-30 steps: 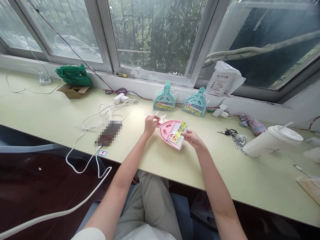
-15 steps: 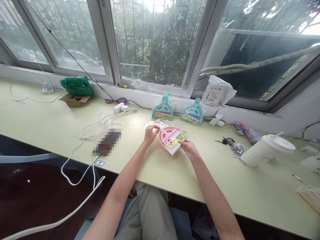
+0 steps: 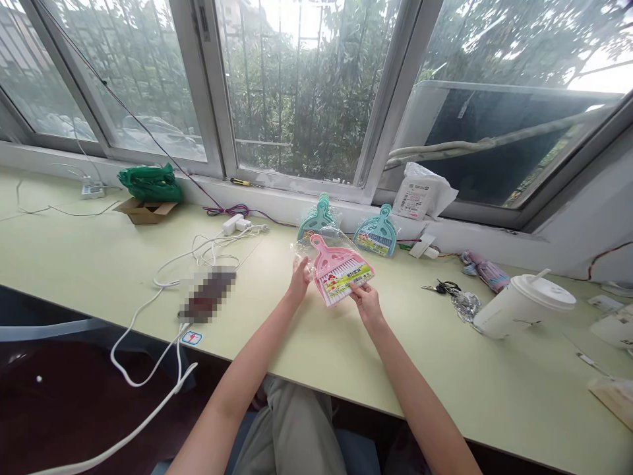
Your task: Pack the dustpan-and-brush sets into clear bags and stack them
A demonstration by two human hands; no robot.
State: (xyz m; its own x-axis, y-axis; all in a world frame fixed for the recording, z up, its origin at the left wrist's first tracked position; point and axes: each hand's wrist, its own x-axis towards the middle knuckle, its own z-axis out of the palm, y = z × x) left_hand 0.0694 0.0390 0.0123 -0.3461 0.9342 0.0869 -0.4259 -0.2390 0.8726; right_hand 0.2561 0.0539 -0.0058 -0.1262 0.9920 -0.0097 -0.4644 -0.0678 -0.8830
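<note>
right hand (image 3: 366,303) pinches the lower edge of the pink dustpan-and-brush set (image 3: 336,256) over the pale table (image 3: 281,330), left hand (image 3: 299,282) pinching its crinkly clear bag (image 3: 301,251) alongside. light, even support suits the smooth, scoop-shaped plastic best, sparing thin film and fine white bristles (image 3: 338,271) from crumpling.

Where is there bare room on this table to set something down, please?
Bare patches lie between the right hand and white cup, between the left hand and white cables, and in front of the cardboard box. It is crowded around the teal dustpans and the keys.
</note>
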